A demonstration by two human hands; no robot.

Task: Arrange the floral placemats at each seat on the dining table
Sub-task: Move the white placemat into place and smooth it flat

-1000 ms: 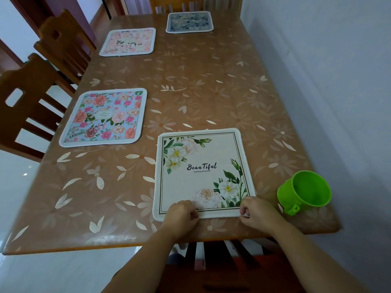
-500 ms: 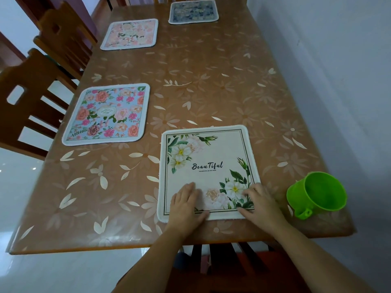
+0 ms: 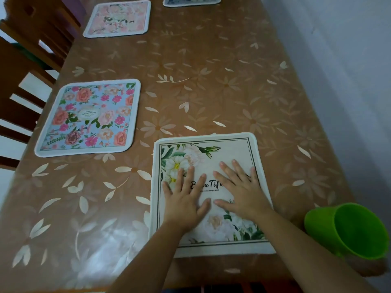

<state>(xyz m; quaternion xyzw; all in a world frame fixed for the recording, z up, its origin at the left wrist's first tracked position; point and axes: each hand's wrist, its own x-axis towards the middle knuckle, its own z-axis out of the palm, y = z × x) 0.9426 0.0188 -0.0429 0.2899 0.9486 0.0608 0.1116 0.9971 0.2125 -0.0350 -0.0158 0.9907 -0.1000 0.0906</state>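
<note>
The left hand (image 3: 184, 199) and right hand (image 3: 241, 193) lie flat with fingers spread, palms pressing on the white placemat (image 3: 211, 153), which sits at the near edge of the table (image 3: 211, 81), near a green cup (image 3: 349, 229). This looks like the smoothing step; the blue placemat (image 3: 88, 117), pink placemat (image 3: 118, 17) and dark placemat (image 3: 191, 1) already lie at other seats. Next, both palms should lift straight up so it stays put

The long table (image 3: 211, 81) stands with its right side hard against a plain pale wall (image 3: 338, 60). Its glossy brown cover (printed all over with pale leaves and daisies) catches a soft patch of glare near the front left. A slatted wooden chair (image 3: 14, 106) and a farther chair (image 3: 42, 24) sit along the left, with white floor (image 3: 4, 187) below them.
</note>
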